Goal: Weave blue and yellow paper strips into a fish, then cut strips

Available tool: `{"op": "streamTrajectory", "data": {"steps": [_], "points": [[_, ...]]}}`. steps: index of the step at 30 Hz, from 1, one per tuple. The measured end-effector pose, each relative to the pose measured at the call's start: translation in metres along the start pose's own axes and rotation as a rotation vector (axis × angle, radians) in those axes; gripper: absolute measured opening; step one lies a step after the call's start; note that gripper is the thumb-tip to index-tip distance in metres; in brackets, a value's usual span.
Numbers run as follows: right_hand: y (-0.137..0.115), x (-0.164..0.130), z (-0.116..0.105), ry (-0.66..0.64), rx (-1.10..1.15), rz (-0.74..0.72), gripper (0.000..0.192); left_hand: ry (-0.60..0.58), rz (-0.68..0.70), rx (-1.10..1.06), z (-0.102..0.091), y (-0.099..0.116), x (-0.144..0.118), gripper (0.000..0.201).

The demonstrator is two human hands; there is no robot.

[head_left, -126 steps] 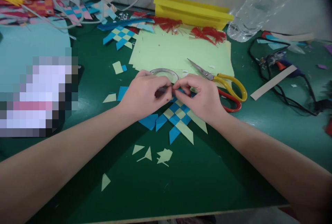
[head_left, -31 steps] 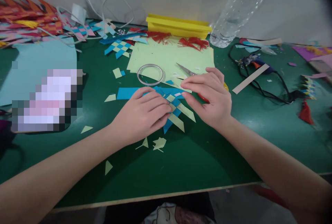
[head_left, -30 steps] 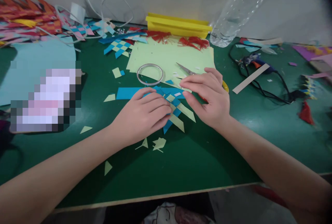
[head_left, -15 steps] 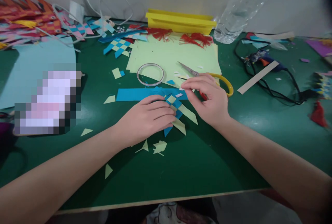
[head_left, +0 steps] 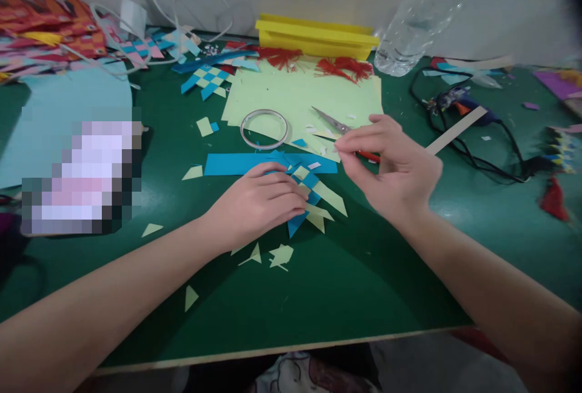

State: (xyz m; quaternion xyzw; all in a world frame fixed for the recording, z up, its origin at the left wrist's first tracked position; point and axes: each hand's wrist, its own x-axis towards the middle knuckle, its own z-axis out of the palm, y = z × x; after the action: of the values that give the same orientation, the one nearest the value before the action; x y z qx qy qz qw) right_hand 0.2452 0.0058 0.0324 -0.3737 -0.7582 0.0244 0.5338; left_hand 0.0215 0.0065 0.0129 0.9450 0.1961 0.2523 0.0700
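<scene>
My left hand (head_left: 261,202) presses its bent fingers onto a small woven paper piece (head_left: 310,179) with blue and pale green checks and loose pointed strip ends. Its left part is hidden beneath the fingers. My right hand (head_left: 388,168) is raised to the right of the piece, thumb and forefinger pinched together; whatever lies between them is too small to name. Behind its fingertips lie scissors (head_left: 336,124), their handles mostly covered by the hand. A blue paper strip (head_left: 227,164) runs behind the woven piece. A thin tape ring (head_left: 243,136) lies beyond it.
Pale green sheets (head_left: 273,90) lie at the back below a folded yellow paper (head_left: 313,38) and red tassels. A plastic bottle (head_left: 409,41) stands behind right. A blurred-out phone (head_left: 84,174) is at left, a black cord (head_left: 509,138) at right. Paper scraps (head_left: 280,255) litter the front.
My right hand has moved right and slightly up, away from the woven piece, and now covers the yellow scissor handle. A pale green strip end on the piece has shifted. My left hand stays put.
</scene>
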Motion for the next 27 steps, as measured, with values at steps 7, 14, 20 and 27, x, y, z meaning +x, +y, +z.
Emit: {"op": "streamTrajectory", "data": {"steps": [7, 14, 20, 27], "points": [[-0.030, 0.007, -0.020, -0.254, 0.109, -0.014, 0.018, -0.007, -0.082, -0.125, 0.002, -0.004, -0.002, 0.011], [-0.032, -0.006, -0.029, -0.621, 0.058, -0.270, 0.017, -0.025, -0.147, -0.223, 0.002, -0.004, -0.002, 0.007], [-0.024, -0.009, -0.026, -0.724, -0.157, -0.376, 0.013, -0.022, -0.159, -0.227, 0.004, -0.005, -0.001, 0.008], [-0.031, -0.019, -0.014, -0.657, -0.329, -0.430, 0.021, -0.030, -0.170, -0.235, 0.003, -0.006, -0.001, 0.005]]}}
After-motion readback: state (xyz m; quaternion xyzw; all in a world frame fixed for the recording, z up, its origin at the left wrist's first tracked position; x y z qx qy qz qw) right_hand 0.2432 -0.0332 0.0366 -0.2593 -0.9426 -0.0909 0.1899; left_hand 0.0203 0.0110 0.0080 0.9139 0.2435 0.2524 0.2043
